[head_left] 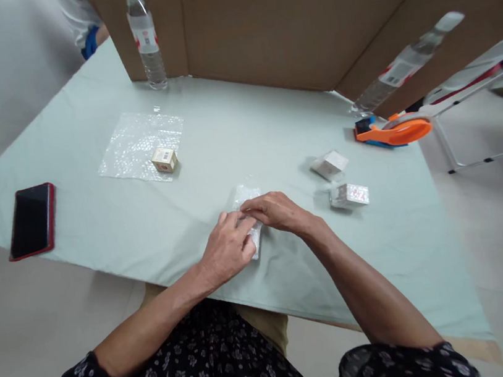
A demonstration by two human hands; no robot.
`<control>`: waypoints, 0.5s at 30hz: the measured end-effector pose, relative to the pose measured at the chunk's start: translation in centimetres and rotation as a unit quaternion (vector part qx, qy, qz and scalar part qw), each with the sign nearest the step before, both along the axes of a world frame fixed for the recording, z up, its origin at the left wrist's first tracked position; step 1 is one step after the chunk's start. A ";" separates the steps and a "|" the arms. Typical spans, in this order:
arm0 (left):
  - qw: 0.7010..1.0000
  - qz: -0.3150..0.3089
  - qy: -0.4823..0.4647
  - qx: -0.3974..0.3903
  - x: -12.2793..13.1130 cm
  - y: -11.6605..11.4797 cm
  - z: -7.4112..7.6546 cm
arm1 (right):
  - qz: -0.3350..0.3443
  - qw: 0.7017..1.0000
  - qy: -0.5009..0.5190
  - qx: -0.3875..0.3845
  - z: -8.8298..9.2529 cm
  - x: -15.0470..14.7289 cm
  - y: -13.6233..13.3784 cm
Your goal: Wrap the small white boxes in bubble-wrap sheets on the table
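Note:
A small bundle of bubble wrap [249,196] lies on the table near its front edge, with both of my hands over its middle. My left hand [229,248] presses on the bundle from the left, fingers bent and thumb along its lower part. From the right, my right hand [278,211] closes its fingertips on the wrap beside the left fingers. What lies inside the bundle is hidden. Further back on the left, a small gold-and-white box [164,159] rests on the corner of a flat bubble wrap sheet [135,143].
Two small wrapped boxes, one white [332,164] and one patterned [350,195], sit to the right. Behind them is an orange tape dispenser [393,130]. Water bottles [148,47] [403,70] stand against a cardboard screen [257,25]. A phone [31,220] lies left; a person's sleeve [80,19] shows behind.

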State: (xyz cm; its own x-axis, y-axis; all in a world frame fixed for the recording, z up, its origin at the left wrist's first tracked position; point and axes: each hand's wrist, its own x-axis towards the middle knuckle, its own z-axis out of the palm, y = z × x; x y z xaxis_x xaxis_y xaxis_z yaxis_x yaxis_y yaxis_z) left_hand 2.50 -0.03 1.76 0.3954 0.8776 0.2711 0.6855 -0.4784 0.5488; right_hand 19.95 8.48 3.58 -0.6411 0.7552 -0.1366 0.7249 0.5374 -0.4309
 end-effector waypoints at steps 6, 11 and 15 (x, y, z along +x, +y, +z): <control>1.000 0.019 0.003 -0.024 0.1 -0.1 0.0 | -0.259 0.957 0.131 0.012 -0.7 1.6 -1.4; 1.000 0.022 -0.005 -0.022 0.2 -0.2 -0.1 | -0.365 0.910 0.165 -0.103 -1.8 1.7 -0.3; 0.999 0.027 -0.018 -0.020 0.3 -0.3 -0.1 | -0.381 0.880 0.217 -0.184 -2.2 0.0 0.9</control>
State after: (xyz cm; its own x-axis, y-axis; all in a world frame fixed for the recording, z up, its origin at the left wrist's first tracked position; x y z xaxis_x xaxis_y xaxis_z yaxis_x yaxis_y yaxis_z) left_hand 2.77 -0.29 1.63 0.3382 0.9075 0.2491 0.6887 -0.4190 0.5917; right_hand 20.00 9.38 1.40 -0.0192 0.9441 -0.3291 0.5383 -0.2676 -0.7991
